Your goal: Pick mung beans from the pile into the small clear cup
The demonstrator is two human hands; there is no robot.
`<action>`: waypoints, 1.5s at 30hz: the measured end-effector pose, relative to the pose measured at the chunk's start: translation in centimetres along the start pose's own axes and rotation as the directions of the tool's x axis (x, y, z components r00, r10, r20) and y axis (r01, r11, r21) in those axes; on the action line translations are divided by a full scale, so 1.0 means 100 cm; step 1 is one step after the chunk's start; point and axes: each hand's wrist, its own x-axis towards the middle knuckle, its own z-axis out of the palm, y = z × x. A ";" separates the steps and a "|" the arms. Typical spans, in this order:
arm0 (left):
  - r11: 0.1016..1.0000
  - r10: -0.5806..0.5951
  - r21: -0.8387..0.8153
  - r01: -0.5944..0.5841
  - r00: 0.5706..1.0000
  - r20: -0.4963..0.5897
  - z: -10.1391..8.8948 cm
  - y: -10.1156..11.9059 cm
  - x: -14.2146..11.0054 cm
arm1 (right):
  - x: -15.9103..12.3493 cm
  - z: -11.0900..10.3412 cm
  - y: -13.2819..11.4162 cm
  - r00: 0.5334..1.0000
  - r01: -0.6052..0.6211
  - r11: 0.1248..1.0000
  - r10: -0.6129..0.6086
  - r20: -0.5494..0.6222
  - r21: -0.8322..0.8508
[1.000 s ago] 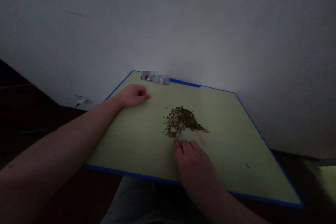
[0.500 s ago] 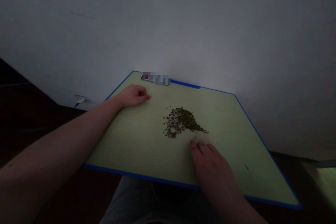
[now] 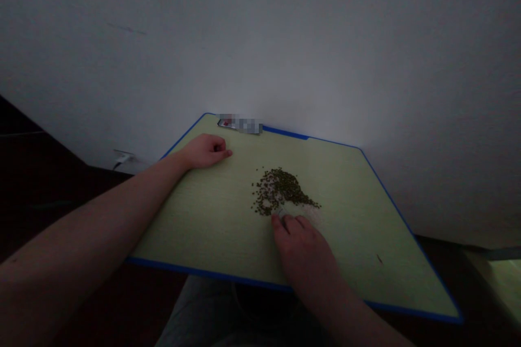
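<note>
A loose pile of small dark green beans or grains (image 3: 287, 184) lies on the pale green tabletop (image 3: 211, 217), with pale pinkish-white grains (image 3: 311, 212) among it and along its near right edge. My right hand (image 3: 305, 249) is at the near edge of the pile, its fingertips pinched on a small, clear, flat-looking piece (image 3: 280, 210) that touches the grains. What exactly this piece is cannot be made out. My left hand (image 3: 205, 150) rests on the table's far left part, fingers curled into a loose fist, apart from the pile. Nothing shows in it.
Blue edging (image 3: 211, 272) runs round the table, whose far side meets a grey wall (image 3: 285, 38). A phone-like flat object (image 3: 240, 124), partly blurred out, lies at the back edge. A thin dark sliver (image 3: 379, 258) lies at the right. A plug with a cable (image 3: 122, 159) is low on the wall.
My right hand has moved left along the near edge of the pile with the clear piece, uncovering more pale grains behind it. My left hand has stayed in place.
</note>
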 end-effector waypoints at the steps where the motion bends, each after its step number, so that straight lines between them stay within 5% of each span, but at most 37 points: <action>1: 1.000 0.004 0.004 -0.004 1.000 -0.003 0.000 0.000 0.000 | 0.000 0.000 0.003 1.000 -0.017 1.000 0.017 0.014 -0.004; 11: 1.000 0.008 0.004 -0.008 1.000 -0.025 0.004 -0.006 0.002 | -0.028 0.013 0.035 0.997 0.028 0.996 -0.021 -0.077 0.089; 26: 1.000 -0.004 0.019 0.004 1.000 -0.014 0.000 0.001 -0.002 | -0.005 0.017 0.050 0.980 0.035 0.985 -0.001 -0.201 0.167; 35: 1.000 -0.012 0.025 0.012 1.000 0.003 -0.001 0.002 0.000 | -0.010 0.011 0.047 0.972 0.131 0.980 -0.096 -0.216 0.153; 45: 0.999 0.010 0.043 -0.010 1.000 -0.003 0.000 -0.001 -0.001 | 0.000 0.014 0.047 0.981 0.076 0.980 -0.042 -0.187 0.184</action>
